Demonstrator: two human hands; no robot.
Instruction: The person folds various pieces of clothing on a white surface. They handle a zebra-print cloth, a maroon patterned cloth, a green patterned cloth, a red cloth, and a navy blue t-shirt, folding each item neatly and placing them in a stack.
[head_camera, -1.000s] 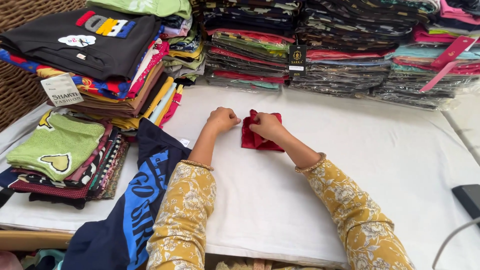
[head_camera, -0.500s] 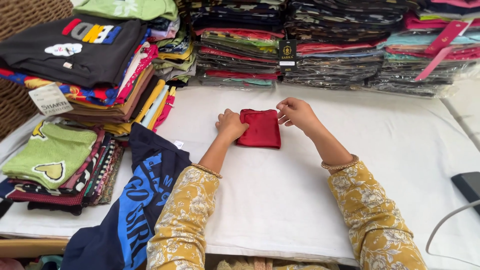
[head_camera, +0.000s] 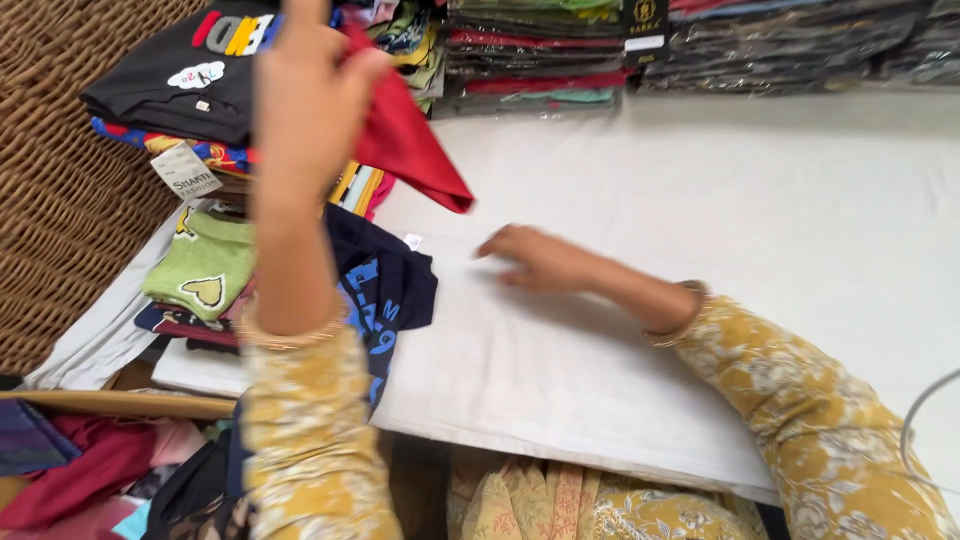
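My left hand (head_camera: 305, 95) is raised high at the upper left and grips a folded red garment (head_camera: 410, 140), which hangs from my fingers above the stack of folded shirts (head_camera: 200, 90). My right hand (head_camera: 535, 260) reaches left low over the white sheet (head_camera: 700, 250), fingers stretched out and holding nothing, close to a dark navy garment with blue print (head_camera: 385, 290). Both arms wear yellow patterned sleeves.
A lower pile topped by a green shirt with a heart (head_camera: 205, 275) lies at the left. Wrapped folded clothes (head_camera: 700, 50) line the far edge. A woven wicker wall (head_camera: 60, 180) stands at the left. Loose clothes (head_camera: 80, 470) lie below the table edge.
The red garment has left the sheet: my left hand lifted it up and to the left. My right hand let it go and moved left toward the navy garment. The view swung left.
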